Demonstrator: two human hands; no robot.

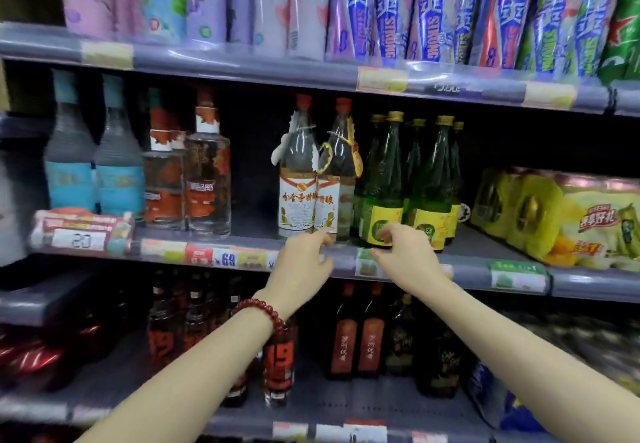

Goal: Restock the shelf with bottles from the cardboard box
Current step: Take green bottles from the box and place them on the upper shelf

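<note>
Both hands at the middle shelf (242,234) edge: left hand (304,262) and right hand (405,252) loosely curled, grasping nothing. Risk: knuckles toppling the clear bottle (298,179) at 12 o'clock.

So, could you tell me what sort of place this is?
Most likely a shop's drinks aisle: tiered shelves carrying price tags, rows of clear bottles and green bottles, and canned drinks above.
</note>
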